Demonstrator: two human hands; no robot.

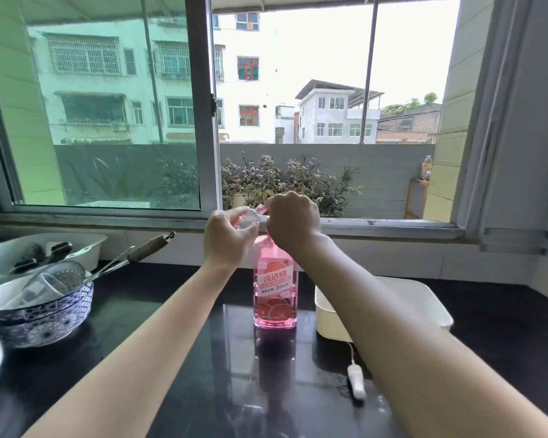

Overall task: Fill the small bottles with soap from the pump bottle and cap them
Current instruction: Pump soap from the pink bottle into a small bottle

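A pink pump bottle [275, 286] of dish soap stands upright on the black counter [184, 358], in the middle. My right hand [293, 221] is closed over its pump head, which is hidden under the fist. My left hand [227, 237] holds a small clear bottle [250, 218] tilted, its mouth against the pink nozzle tip [261, 209] that shows beside my right fist. How much soap the small bottle holds cannot be told.
A white tray [424, 298] sits right of the pump bottle, partly behind my right forearm. A white cord switch [356, 380] lies in front. At left stand a blue patterned bowl [45, 317] with strainer utensils and a white basin [86, 245]. The window sill [393, 227] is behind.
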